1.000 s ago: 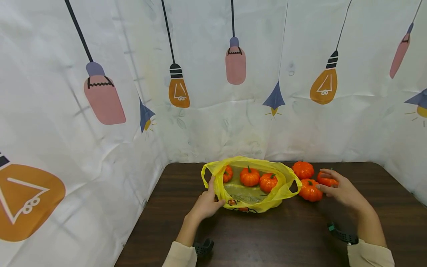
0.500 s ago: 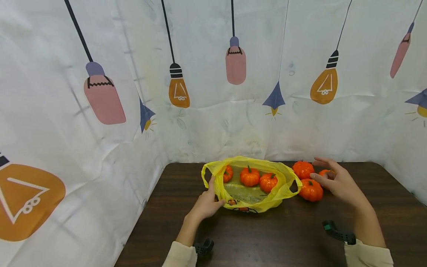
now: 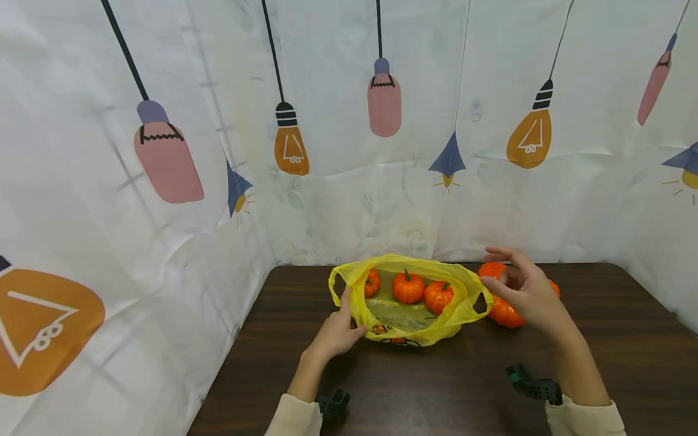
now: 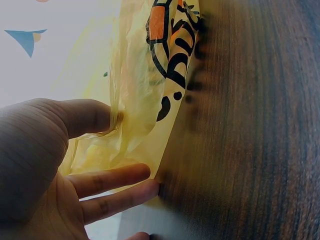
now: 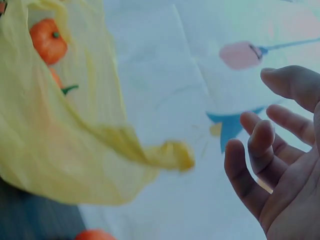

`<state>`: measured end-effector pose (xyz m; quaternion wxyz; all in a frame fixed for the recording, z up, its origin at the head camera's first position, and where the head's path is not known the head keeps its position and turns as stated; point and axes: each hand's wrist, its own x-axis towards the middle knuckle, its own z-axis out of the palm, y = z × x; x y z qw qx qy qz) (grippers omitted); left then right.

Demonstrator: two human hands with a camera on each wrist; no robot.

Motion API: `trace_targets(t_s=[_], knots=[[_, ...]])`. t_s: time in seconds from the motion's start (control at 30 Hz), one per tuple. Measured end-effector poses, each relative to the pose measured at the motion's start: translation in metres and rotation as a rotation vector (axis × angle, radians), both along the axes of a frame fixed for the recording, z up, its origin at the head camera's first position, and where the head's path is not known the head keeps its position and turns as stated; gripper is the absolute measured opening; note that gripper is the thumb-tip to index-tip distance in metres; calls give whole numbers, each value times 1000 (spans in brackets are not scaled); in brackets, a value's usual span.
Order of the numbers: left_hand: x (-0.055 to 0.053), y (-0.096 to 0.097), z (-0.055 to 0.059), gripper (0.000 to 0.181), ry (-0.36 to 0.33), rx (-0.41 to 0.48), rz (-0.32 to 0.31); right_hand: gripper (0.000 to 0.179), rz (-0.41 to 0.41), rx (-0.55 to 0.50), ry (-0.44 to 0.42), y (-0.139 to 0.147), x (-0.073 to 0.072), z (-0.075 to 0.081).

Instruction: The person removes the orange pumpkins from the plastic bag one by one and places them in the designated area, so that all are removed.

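A yellow plastic bag [image 3: 414, 333] lies on the table with its mouth spread wide, showing an orange toy pumpkin [image 3: 408, 287], another pumpkin [image 3: 438, 298] and a partly covered pumpkin [image 3: 372, 283] inside. At its left rim, my left hand [image 3: 335, 334] holds the film near a handle; in the left wrist view the thumb [image 4: 87, 117] is on the rim. My right hand [image 3: 531, 293], empty with fingers loosely bent, hovers right of the bag. It partly hides the loose pumpkins: a back pumpkin [image 3: 491, 270], a front pumpkin [image 3: 504, 312] and a right one [image 3: 555, 289].
The dark wooden table [image 3: 425, 387] ends against a white curtain [image 3: 338, 212] printed with lamps. A black wrist strap [image 3: 537, 387] sits on the right forearm, and a similar strap [image 3: 334, 402] on the left.
My right hand has moved left, from the right-hand loose pumpkin to over the others beside the bag. The left hand and the bag have stayed in place.
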<state>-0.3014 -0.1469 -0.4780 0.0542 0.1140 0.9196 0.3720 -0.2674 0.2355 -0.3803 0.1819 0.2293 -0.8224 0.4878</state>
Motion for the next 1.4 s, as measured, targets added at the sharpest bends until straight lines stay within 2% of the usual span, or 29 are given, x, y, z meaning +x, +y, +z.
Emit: trace_targets(t_s=[0.2, 0.37, 0.7, 0.9, 1.03, 1.17, 1.4], knots=[[0, -1, 0, 102, 7, 3, -8, 55, 69, -10, 30, -20, 3, 2], [-1, -1, -1, 103, 14, -1, -12, 54, 122, -24, 21, -33, 3, 1], [0, -1, -2, 103, 10, 4, -11, 48, 116, 10, -91, -55, -1, -7], [-1, 0, -1, 102, 2, -9, -7, 51, 119, 35, -157, -67, -8, -20], [-1, 1, 0, 102, 6, -18, -10, 52, 84, 100, -185, -71, -15, -33], [0, 3, 2, 102, 16, -35, -22, 55, 13, 196, -226, -71, -22, -45], [2, 6, 2, 102, 21, -74, -18, 59, -78, 273, -300, -65, -30, -58]])
